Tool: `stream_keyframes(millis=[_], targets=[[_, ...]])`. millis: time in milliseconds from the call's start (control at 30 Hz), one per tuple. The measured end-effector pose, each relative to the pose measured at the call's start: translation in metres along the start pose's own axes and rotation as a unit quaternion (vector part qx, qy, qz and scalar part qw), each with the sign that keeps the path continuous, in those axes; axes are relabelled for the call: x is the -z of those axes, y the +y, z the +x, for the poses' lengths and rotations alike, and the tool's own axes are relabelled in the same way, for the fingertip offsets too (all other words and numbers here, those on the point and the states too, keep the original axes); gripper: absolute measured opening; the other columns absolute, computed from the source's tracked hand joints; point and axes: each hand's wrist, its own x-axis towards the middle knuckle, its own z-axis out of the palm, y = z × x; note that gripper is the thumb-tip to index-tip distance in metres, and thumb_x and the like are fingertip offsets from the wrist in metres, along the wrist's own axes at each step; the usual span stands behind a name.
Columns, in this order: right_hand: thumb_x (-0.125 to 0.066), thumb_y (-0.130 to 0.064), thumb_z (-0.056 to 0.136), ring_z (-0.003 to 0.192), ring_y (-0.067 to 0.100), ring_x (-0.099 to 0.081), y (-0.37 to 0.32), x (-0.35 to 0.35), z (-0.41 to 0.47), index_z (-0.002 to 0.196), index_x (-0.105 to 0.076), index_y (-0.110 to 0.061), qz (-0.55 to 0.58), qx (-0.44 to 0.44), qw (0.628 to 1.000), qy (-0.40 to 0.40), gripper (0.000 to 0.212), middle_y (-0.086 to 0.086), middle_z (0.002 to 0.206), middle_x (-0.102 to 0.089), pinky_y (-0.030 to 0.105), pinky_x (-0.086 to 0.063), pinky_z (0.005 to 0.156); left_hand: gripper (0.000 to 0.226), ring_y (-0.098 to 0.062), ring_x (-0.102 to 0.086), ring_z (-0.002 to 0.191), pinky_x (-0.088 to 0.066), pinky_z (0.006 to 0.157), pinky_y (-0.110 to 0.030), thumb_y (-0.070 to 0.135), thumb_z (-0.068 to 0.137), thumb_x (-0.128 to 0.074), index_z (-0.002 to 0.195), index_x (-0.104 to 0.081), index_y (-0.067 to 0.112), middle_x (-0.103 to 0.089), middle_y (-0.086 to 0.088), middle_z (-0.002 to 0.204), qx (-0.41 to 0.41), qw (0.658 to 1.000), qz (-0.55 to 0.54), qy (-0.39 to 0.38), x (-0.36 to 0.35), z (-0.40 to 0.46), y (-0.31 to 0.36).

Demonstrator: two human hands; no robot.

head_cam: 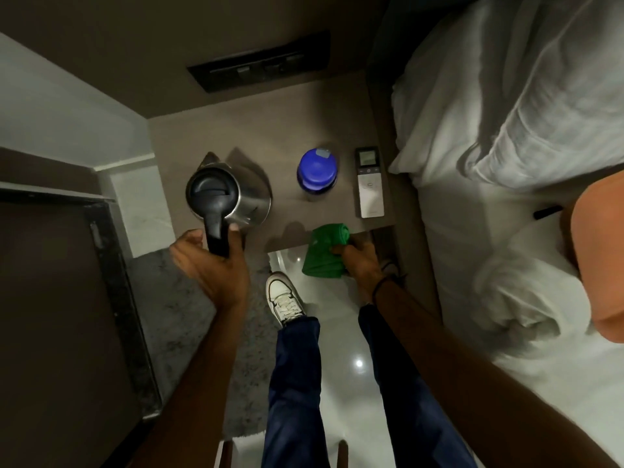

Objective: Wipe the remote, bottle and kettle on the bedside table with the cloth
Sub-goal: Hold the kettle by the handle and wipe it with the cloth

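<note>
Brown wooden bedside table (270, 136) carries the steel kettle with a black lid (216, 194) at its left, the blue-capped bottle (317, 172) and white remote (369, 187) further right. Left hand (209, 261) has its grip clamped on the kettle handle; keep it steady while the right hand (359, 261), grip clamped on the green cloth (326, 253), rubs round the body

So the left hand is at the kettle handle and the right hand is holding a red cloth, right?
Not quite. The cloth is green, not red, as the head view shows. The rest holds: the left hand is at the kettle handle and the right hand holds the cloth.
</note>
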Motion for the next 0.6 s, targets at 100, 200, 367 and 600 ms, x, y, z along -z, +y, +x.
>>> stream_keyframes(millis=[100, 200, 367, 600], targets=[[-0.063, 0.001, 0.087, 0.082, 0.018, -0.068, 0.004, -0.013, -0.003, 0.116, -0.064, -0.009, 0.009, 0.011, 1.0, -0.012, 0.03, 0.009, 0.103, -0.069, 0.026, -0.056, 0.058, 0.057, -0.019, -0.067, 0.092, -0.058, 0.082, -0.038, 0.055, 0.087, -0.067, 0.113, -0.051, 0.006, -0.065, -0.014, 0.105, 0.15, 0.981, -0.088, -0.09, -0.008, 0.012, -0.009], [-0.067, 0.001, 0.086, 0.082, 0.017, -0.07, 0.004, -0.026, -0.006, 0.118, -0.063, -0.008, 0.021, 0.039, 0.999, -0.001, 0.034, 0.007, 0.103, -0.07, 0.026, -0.06, 0.061, 0.046, 0.0, -0.068, 0.06, -0.057, 0.061, -0.024, 0.061, 0.082, -0.068, 0.097, -0.051, 0.02, -0.071, 0.0, 0.076, 0.187, 0.966, -0.145, -0.106, -0.015, 0.023, -0.016], [-0.076, -0.005, 0.081, 0.086, 0.016, -0.073, 0.0, -0.045, -0.015, 0.117, -0.067, -0.009, -0.035, 0.12, 0.992, 0.025, 0.038, 0.005, 0.102, -0.073, 0.029, -0.063, 0.072, 0.036, -0.009, -0.053, 0.044, -0.044, 0.04, -0.024, 0.039, 0.088, -0.075, 0.086, -0.044, 0.021, -0.059, -0.002, 0.065, 0.214, 0.937, -0.267, -0.072, -0.011, 0.038, -0.004], [-0.076, -0.018, 0.079, 0.089, 0.018, -0.069, -0.008, -0.1, -0.052, 0.114, -0.07, -0.011, -0.167, 0.354, 0.914, 0.105, 0.036, 0.008, 0.105, -0.071, 0.032, -0.061, 0.073, 0.041, -0.016, -0.042, 0.037, -0.037, 0.039, -0.028, 0.049, 0.088, -0.071, 0.092, -0.052, 0.013, -0.053, -0.006, 0.054, 0.359, 0.87, -0.339, -0.014, 0.029, 0.044, -0.006]])
